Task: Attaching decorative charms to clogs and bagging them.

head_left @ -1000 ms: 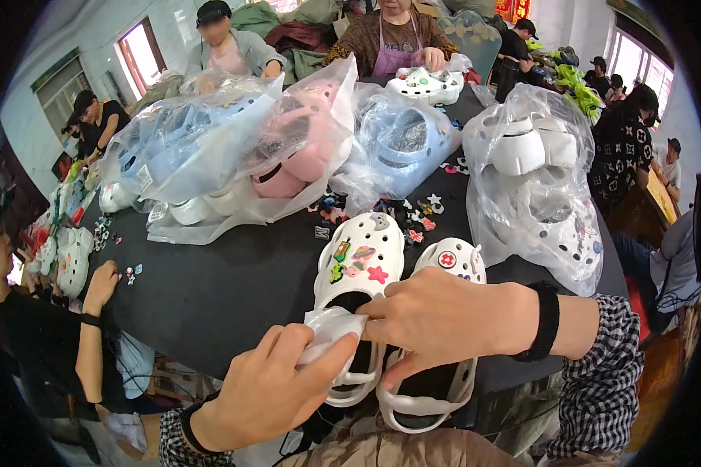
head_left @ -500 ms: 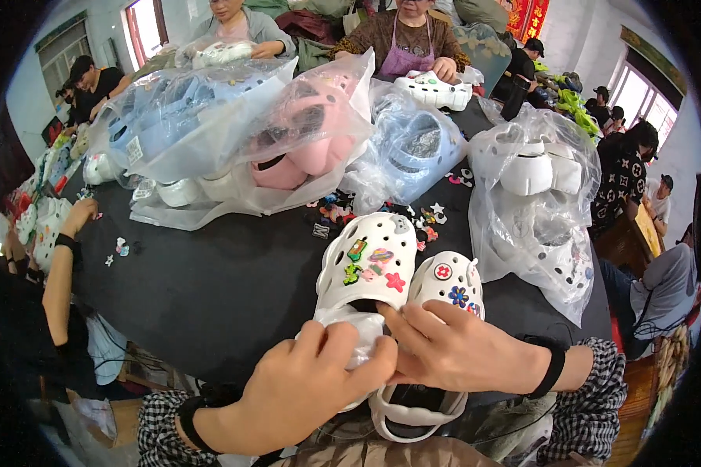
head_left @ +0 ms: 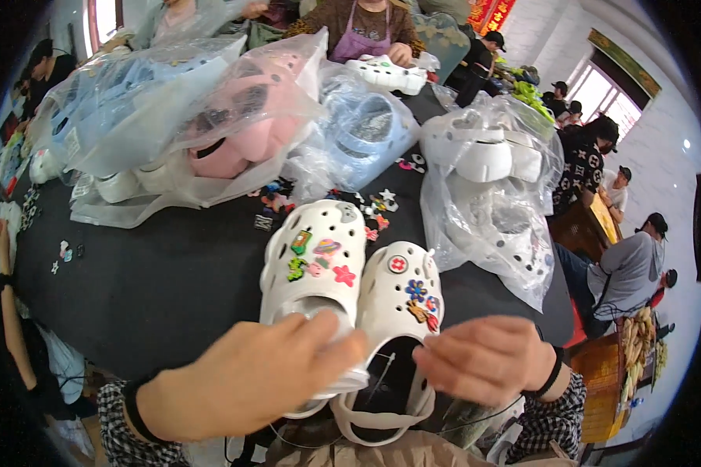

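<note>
A pair of white clogs lies side by side at the near edge of the dark table (head_left: 148,288), each studded with small coloured charms. The left hand (head_left: 249,381) grips the heel end of the left clog (head_left: 315,272), fingers closed over its rim. The right hand (head_left: 487,358) pinches at the opening of the right clog (head_left: 401,303), fingertips together. Judged step: pairing and tying the finished clogs; the next move calls for a steady hold on both heels.

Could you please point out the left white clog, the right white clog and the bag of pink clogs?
left white clog (head_left: 319,257): head view, decorated toe top.
right white clog (head_left: 401,292): head view, toe top.
bag of pink clogs (head_left: 241,132): head view, plastic front.
</note>
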`<state>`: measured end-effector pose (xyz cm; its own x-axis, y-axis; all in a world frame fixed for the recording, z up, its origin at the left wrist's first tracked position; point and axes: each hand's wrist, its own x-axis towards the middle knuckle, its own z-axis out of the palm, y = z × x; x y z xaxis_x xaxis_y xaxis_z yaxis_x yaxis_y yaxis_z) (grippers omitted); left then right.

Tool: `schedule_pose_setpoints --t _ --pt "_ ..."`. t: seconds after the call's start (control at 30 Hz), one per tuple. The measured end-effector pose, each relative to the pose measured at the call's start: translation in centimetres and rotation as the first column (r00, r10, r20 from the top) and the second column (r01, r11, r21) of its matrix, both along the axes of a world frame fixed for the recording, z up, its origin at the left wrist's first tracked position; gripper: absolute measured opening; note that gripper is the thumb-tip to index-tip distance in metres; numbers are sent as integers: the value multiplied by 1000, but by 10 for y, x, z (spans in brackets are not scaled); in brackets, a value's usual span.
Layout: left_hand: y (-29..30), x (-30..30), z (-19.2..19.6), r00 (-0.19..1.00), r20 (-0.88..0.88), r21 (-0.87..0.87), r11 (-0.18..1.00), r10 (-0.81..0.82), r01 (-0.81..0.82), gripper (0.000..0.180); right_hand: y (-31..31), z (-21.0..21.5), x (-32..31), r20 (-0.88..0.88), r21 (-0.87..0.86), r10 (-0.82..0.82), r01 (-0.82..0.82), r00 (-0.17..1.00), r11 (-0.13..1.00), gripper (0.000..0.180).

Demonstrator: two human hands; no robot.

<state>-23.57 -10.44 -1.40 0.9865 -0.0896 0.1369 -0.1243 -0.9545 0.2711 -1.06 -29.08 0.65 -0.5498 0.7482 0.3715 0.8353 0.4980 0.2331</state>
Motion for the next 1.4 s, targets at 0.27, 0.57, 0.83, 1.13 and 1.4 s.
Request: schedule_pose_setpoints --t 0.27,0.57,0.83,1.13,1.4 --pt "7 16 -13 986 -155 36 998 62 -57 43 -19 -2 39 -257 -7 -163 167 953 986 27" --pt "12 14 5 990 -127 118 992 65 -50 29 -14 -25 49 -324 -104 -316 299 892 949 23" --pt "-1 5 8 971 127 -221 960 202 -171 26 23 -61 62 -639 -227 -249 131 728 965 29" --pt "-37 50 -23 964 222 79 983 146 -167 51 26 -75 55 -483 -195 -209 129 850 972 45" --pt "-51 50 -36 949 249 240 937 194 -255 47 29 -78 62 -605 -207 -132 5 785 978 31"
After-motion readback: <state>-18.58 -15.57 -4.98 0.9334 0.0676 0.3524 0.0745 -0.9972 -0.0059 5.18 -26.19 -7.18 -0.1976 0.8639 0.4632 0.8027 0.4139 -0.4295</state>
